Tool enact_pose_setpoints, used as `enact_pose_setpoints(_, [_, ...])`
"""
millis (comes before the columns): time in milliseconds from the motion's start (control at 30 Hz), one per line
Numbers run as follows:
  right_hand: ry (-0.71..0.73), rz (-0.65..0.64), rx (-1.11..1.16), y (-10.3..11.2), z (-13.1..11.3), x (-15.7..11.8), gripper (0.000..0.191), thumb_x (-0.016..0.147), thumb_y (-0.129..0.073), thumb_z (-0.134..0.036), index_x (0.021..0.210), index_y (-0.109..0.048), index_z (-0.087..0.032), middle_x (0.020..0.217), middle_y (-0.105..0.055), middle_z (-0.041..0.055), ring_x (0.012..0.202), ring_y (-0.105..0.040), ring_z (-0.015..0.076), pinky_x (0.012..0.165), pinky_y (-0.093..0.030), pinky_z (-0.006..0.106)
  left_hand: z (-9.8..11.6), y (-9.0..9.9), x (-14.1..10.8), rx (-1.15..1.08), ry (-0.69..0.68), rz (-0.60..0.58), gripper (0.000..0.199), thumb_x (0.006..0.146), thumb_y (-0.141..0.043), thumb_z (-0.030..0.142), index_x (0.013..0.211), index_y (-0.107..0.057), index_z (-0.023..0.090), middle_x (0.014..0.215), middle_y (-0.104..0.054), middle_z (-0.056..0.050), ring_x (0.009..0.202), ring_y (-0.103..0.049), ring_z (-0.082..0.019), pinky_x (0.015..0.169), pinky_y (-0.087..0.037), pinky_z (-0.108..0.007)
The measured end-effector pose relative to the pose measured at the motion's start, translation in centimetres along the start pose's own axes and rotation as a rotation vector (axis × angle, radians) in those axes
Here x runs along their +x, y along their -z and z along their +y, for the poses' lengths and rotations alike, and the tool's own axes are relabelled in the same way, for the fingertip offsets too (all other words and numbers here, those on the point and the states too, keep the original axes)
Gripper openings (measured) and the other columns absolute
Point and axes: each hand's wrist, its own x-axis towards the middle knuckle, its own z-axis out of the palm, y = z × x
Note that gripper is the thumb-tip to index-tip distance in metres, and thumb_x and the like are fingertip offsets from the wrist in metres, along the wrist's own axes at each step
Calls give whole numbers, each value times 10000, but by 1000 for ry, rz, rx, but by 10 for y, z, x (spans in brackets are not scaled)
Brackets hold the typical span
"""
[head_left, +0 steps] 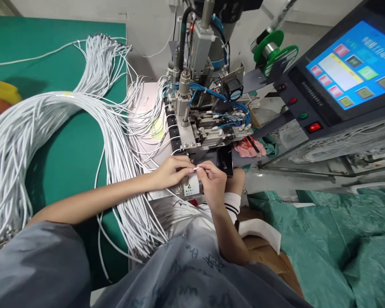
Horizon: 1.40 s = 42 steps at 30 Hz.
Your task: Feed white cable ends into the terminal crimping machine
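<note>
Both hands meet just in front of a bench machine (185, 128) fitted with metal cylinders and blue air tubes. Between thumb and finger, my left hand (171, 172) pinches a thin white cable (196, 168). My right hand (213, 182) is closed on the same cable's short end, fingertips close to the left ones. A large bundle of white cables (96, 113) curves over the bench beside my left forearm. Several single cables run from it into the black slotted holders (173, 128) along the machine's left side. The cable's tip is too small to make out.
A green mat (60, 158) covers the bench at left. At right hangs a control panel with a lit screen (356, 64), below a green wire spool (276, 51). A dark phone (225, 160) lies near my knee, and green sacks (324, 244) fill the lower right.
</note>
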Motion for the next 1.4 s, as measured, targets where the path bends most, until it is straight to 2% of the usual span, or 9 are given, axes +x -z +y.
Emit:
enact_pose_setpoints(300, [25,37,-185,0,-4,-1,186,796,-591,-334,777,-710,-191,683,-574,19,585,-499,123,506,-373,239,-5,-1,-1,119,27,117,181,847,-553,222,750,-675,129,640,-554,-8,600,-490,-96,557,-386,-219])
enact_pose_setpoints(600, [-78,-212,-150,15,-11,18,182,721,-637,-290,617,-657,-142,542,-465,-21,496,-371,84,451,-258,233,-8,-1,-1,133,50,110,171,798,-602,165,631,-597,125,637,-520,12,596,-473,-86,551,-359,-205])
enact_pose_setpoints(767, [7,-68,-72,1,-5,12,203,751,-623,-312,618,-647,-161,562,-449,-17,535,-391,99,488,-288,246,-4,-4,0,3,101,150,229,769,-662,208,583,-562,121,594,-511,21,558,-465,-78,527,-366,-191])
enact_pose_setpoints(900, [134,45,-252,-4,-6,6,239,811,-570,-299,620,-631,-168,541,-371,-31,512,-346,92,487,-264,252,-8,-4,-4,164,-45,188,195,819,-604,187,638,-582,117,614,-499,8,565,-458,-83,519,-359,-192])
enact_pose_setpoints(1000, [208,-34,-402,1,-7,10,293,818,-550,-250,538,-539,-165,521,-323,-44,499,-316,83,496,-254,254,-16,-5,-8,470,-220,183,195,866,-505,140,699,-605,121,659,-498,-15,586,-449,-101,523,-347,-211])
enact_pose_setpoints(1067, [214,-117,-390,4,-4,15,298,812,-551,-220,524,-503,-162,522,-325,-47,502,-319,79,499,-255,250,-18,-5,-9,588,-262,182,213,869,-477,120,700,-607,123,661,-492,-19,575,-437,-105,510,-332,-216])
enact_pose_setpoints(1133, [227,-121,-335,4,-1,18,283,808,-558,-204,533,-511,-158,527,-329,-47,504,-323,78,496,-253,248,-18,-5,-9,553,-208,202,192,861,-504,135,702,-611,122,653,-492,-13,571,-448,-101,507,-338,-210])
enact_pose_setpoints(1233, [273,-7,-261,-2,5,18,255,815,-558,-202,565,-560,-154,532,-334,-45,504,-331,82,491,-251,251,-14,-6,-7,355,-89,215,165,844,-593,218,715,-629,121,643,-511,-2,581,-482,-94,530,-378,-202])
enact_pose_setpoints(1400, [243,91,-210,-7,14,18,221,825,-558,-230,626,-616,-155,552,-368,-38,520,-351,89,495,-271,251,-16,-6,-6,286,-107,106,189,905,-506,211,925,-675,129,735,-564,-34,679,-538,-110,619,-446,-214])
